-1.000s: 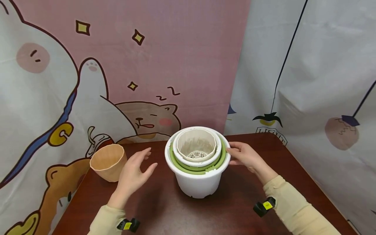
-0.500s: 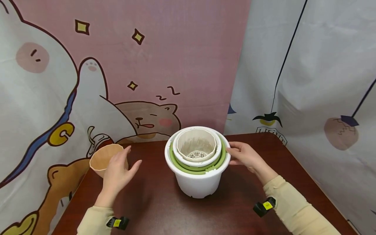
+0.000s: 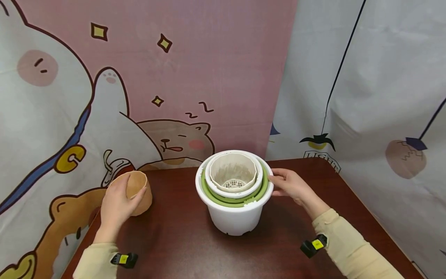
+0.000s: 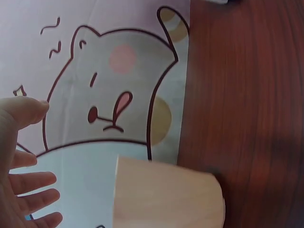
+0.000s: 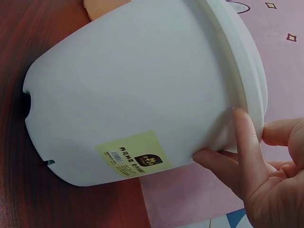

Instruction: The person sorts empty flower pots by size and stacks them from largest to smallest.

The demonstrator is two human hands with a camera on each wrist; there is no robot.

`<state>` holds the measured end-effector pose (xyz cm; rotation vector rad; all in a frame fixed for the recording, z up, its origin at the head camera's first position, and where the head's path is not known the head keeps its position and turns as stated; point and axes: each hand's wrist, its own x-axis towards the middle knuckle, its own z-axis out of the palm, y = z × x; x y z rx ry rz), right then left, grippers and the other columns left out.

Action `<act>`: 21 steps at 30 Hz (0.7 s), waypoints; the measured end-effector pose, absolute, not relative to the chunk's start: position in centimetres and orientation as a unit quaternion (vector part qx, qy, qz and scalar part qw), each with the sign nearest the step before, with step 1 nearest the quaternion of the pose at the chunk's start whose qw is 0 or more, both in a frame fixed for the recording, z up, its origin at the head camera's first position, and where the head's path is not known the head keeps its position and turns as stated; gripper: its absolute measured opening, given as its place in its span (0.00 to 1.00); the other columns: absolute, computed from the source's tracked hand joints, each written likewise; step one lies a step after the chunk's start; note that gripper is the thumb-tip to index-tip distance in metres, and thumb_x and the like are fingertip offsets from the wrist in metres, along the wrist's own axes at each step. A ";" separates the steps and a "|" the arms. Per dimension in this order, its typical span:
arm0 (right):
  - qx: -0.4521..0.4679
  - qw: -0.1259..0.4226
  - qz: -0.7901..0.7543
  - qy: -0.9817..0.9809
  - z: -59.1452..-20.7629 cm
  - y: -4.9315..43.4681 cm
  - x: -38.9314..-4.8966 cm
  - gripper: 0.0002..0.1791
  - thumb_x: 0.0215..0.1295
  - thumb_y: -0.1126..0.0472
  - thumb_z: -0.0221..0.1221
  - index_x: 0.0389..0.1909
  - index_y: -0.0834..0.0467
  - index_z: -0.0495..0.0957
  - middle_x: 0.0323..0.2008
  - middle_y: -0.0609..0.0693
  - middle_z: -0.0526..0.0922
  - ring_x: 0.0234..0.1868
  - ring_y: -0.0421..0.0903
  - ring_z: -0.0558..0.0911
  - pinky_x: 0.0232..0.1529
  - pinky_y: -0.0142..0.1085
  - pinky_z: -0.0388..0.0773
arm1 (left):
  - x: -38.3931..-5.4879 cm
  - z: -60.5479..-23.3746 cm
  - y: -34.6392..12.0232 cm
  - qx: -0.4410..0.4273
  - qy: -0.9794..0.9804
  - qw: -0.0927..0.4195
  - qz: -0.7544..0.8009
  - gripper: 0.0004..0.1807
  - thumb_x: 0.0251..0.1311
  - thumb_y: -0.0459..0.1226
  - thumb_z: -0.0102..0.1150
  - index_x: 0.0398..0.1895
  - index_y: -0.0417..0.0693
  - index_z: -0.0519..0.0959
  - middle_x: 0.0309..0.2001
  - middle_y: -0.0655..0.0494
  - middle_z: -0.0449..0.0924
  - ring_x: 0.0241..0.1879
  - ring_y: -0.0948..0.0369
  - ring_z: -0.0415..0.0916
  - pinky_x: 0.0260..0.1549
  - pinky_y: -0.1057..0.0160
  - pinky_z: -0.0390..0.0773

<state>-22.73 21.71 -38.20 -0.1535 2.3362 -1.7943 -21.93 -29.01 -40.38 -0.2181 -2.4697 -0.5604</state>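
A large white flowerpot [image 3: 235, 221] stands upright mid-table in the head view. Nested inside it are a green pot [image 3: 223, 200], a smaller white pot and an innermost cream pot [image 3: 233, 168] with a perforated bottom. My right hand [image 3: 290, 186] pinches the large pot's rim from the right; the right wrist view shows fingertips [image 5: 241, 118] below the rim and the thumb over it. On the left, a tan faceted pot [image 3: 144, 201] stands partly hidden behind my left hand [image 3: 115, 205]. In the left wrist view that hand's fingers are spread above the tan pot's rim, apart from it.
The dark reddish-brown table [image 3: 188, 252] ends at printed cloth hangings [image 3: 223, 77] behind and on both sides. The tan pot is near the table's left edge. A yellow label [image 5: 135, 154] is on the large white pot's side.
My left hand has moved left, away from the nested pots, to over the tan pot. The right hand and the white flowerpot have stayed in place.
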 end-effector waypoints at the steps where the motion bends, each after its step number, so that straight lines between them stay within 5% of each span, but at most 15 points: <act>1: -0.051 0.095 -0.606 0.788 -38.2 21.7 -22.7 0.30 0.74 0.61 0.56 0.68 0.74 0.61 0.54 0.69 0.78 0.41 0.46 0.84 0.41 0.44 0.86 | -22.0 -40.4 -29.3 -0.074 -0.930 0.292 -0.208 0.36 0.57 0.48 0.68 0.61 0.32 0.72 0.57 0.32 0.74 0.55 0.34 0.70 0.53 0.30 0.69; 21: -0.056 0.097 -0.607 0.787 -38.1 21.8 -22.6 0.31 0.74 0.61 0.56 0.69 0.75 0.60 0.56 0.70 0.77 0.44 0.50 0.84 0.41 0.44 0.86 | -22.6 -41.6 -35.3 0.052 -0.967 0.177 -0.173 0.47 0.62 0.56 0.61 0.67 0.25 0.60 0.58 0.20 0.64 0.52 0.26 0.65 0.43 0.25 0.70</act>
